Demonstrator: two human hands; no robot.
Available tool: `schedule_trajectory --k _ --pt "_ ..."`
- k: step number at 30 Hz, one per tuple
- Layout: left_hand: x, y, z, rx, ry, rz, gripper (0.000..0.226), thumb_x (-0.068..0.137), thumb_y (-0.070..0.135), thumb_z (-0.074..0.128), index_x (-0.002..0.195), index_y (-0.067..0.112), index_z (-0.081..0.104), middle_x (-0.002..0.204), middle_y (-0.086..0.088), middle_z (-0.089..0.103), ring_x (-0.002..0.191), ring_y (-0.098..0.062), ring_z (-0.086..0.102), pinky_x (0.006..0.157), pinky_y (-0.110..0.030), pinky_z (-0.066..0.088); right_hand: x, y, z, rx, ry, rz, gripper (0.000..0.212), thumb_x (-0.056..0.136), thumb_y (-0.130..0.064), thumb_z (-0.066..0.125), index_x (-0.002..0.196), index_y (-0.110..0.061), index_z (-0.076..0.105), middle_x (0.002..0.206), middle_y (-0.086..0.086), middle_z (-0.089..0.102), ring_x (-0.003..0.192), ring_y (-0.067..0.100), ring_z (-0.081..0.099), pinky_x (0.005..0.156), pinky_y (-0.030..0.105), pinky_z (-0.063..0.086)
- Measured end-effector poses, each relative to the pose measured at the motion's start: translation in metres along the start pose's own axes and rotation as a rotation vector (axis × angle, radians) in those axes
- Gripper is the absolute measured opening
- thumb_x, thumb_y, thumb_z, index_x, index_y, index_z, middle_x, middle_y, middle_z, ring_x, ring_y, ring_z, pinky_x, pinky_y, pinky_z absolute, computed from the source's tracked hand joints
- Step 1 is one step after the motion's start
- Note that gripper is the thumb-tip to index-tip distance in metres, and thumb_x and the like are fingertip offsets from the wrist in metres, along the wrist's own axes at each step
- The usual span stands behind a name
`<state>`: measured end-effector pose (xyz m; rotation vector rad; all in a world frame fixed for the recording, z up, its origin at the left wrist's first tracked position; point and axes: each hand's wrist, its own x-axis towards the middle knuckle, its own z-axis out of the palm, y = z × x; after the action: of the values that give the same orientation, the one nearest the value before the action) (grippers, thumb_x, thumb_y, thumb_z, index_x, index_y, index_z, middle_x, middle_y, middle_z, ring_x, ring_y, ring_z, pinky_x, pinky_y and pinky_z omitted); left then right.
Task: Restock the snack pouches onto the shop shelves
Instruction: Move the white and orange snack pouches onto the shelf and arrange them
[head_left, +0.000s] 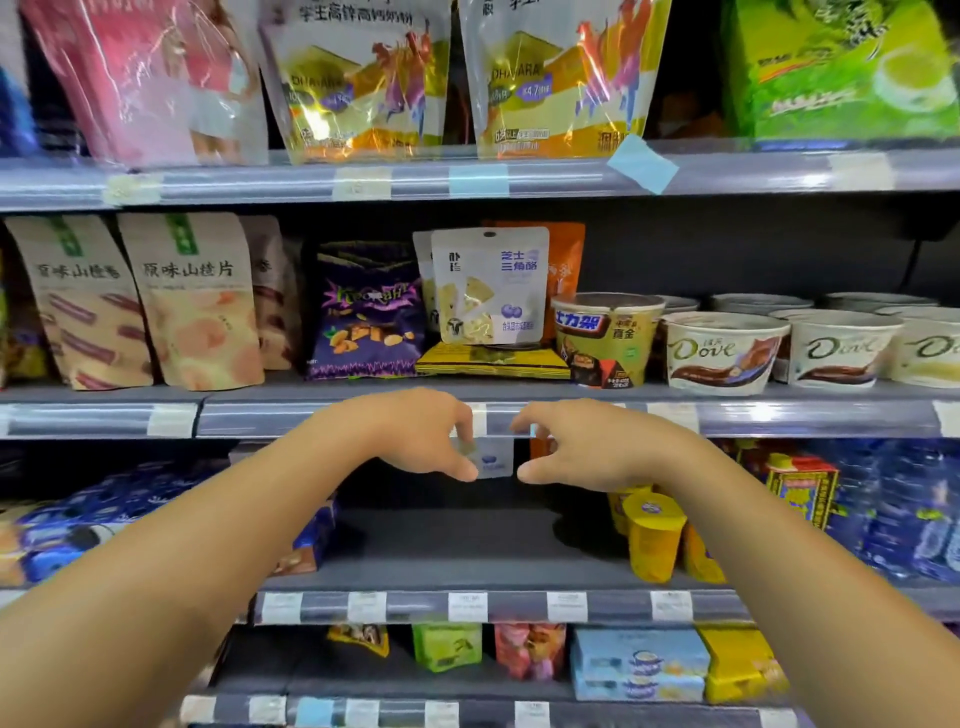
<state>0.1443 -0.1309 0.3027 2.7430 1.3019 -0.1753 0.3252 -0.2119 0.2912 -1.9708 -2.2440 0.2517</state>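
A small white snack pouch (491, 460) with a blueberry mark hangs between my two hands, just below the front rail of the middle shelf (322, 415). My left hand (415, 436) pinches its left edge and my right hand (587, 447) pinches its right edge. Most of the pouch is hidden behind my fingers. A matching white pouch (491, 286) stands upright on the middle shelf directly above, with another one behind it. It leans over a flat yellow packet (493, 361).
Left of the white pouches stand a purple nut bag (366, 312) and beige pouches (200, 301). A gold cup (605, 340) and Dove cups (722, 351) stand to the right. Yellow tubs (652, 535) sit on the lower shelf (467, 551), beside a bare gap.
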Motion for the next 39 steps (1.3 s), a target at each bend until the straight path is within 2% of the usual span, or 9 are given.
schedule_trajectory --k 5,8,12,17,22,28,32,36,39 --pt "0.006 0.011 -0.013 -0.036 0.061 -0.022 0.049 0.087 0.049 0.064 0.130 0.027 0.054 0.110 0.011 0.049 0.101 -0.012 0.049 0.095 -0.031 0.043 0.006 0.012 -0.016 -0.020 0.009 -0.037 0.060 0.090 -0.047 0.057 0.144 -0.030 0.038 0.145 -0.006 0.047 0.124 0.014 0.049 0.091 0.027 0.041" --pt "0.013 0.010 -0.027 -0.072 0.137 -0.041 0.047 0.087 0.047 0.065 0.127 0.024 0.057 0.115 0.008 0.055 0.104 -0.014 0.052 0.097 -0.033 0.045 0.016 0.016 -0.028 0.009 0.066 -0.052 0.060 0.090 -0.046 0.059 0.143 -0.025 0.040 0.144 -0.003 0.047 0.127 0.015 0.048 0.098 0.029 0.042" --pt "0.038 -0.006 -0.050 -0.197 0.276 -0.099 0.052 0.084 0.045 0.071 0.128 0.022 0.057 0.123 0.000 0.058 0.111 -0.020 0.057 0.098 -0.036 0.047 0.035 0.022 -0.052 0.139 0.180 0.002 0.060 0.086 -0.041 0.065 0.140 -0.025 0.044 0.140 -0.002 0.050 0.122 0.016 0.050 0.094 0.029 0.043" --pt "0.094 -0.039 -0.053 -0.531 0.506 -0.168 0.074 0.076 0.035 0.081 0.139 0.015 0.046 0.133 -0.006 0.056 0.113 -0.022 0.055 0.092 -0.033 0.046 0.067 0.028 -0.058 0.271 0.362 0.069 0.060 0.081 -0.037 0.071 0.135 -0.024 0.048 0.127 -0.002 0.056 0.104 0.015 0.054 0.080 0.028 0.046" --pt "0.142 -0.061 -0.048 -0.895 0.685 -0.181 0.078 0.070 0.027 0.087 0.132 0.011 0.042 0.113 0.000 0.054 0.110 -0.018 0.055 0.085 -0.026 0.043 0.097 0.028 -0.053 0.340 0.424 0.127 0.061 0.081 -0.033 0.074 0.134 -0.022 0.046 0.125 -0.001 0.054 0.098 0.013 0.055 0.065 0.021 0.045" --pt "0.188 -0.067 -0.050 -1.124 0.715 -0.196 0.092 0.060 0.024 0.093 0.135 0.014 0.040 0.130 -0.002 0.057 0.123 -0.021 0.053 0.101 -0.033 0.045 0.120 0.027 -0.051 0.339 0.449 0.158 0.065 0.080 -0.032 0.074 0.136 -0.021 0.044 0.128 -0.001 0.054 0.099 0.013 0.056 0.066 0.020 0.045" --pt "0.211 -0.070 -0.050 -1.252 0.690 -0.197 0.091 0.042 0.015 0.097 0.121 0.015 0.053 0.120 -0.004 0.066 0.113 -0.023 0.062 0.091 -0.035 0.056 0.129 0.027 -0.051 0.340 0.457 0.184 0.063 0.077 -0.032 0.077 0.131 -0.021 0.047 0.124 -0.001 0.055 0.103 0.017 0.058 0.079 0.028 0.053" --pt "0.219 -0.071 -0.047 -1.408 0.694 -0.148 0.088 0.030 0.010 0.097 0.110 0.014 0.060 0.106 -0.002 0.072 0.102 -0.021 0.068 0.083 -0.041 0.060 0.133 0.029 -0.054 0.332 0.465 0.200 0.063 0.077 -0.029 0.078 0.131 -0.018 0.048 0.127 0.001 0.055 0.105 0.019 0.057 0.085 0.031 0.052" --pt "0.224 -0.075 -0.043 -1.441 0.631 -0.123 0.081 0.040 0.003 0.096 0.112 0.011 0.062 0.107 -0.003 0.072 0.104 -0.022 0.068 0.086 -0.046 0.059 0.134 0.030 -0.057 0.315 0.465 0.201 0.063 0.078 -0.027 0.078 0.132 -0.016 0.048 0.131 0.003 0.055 0.108 0.019 0.057 0.086 0.031 0.053"
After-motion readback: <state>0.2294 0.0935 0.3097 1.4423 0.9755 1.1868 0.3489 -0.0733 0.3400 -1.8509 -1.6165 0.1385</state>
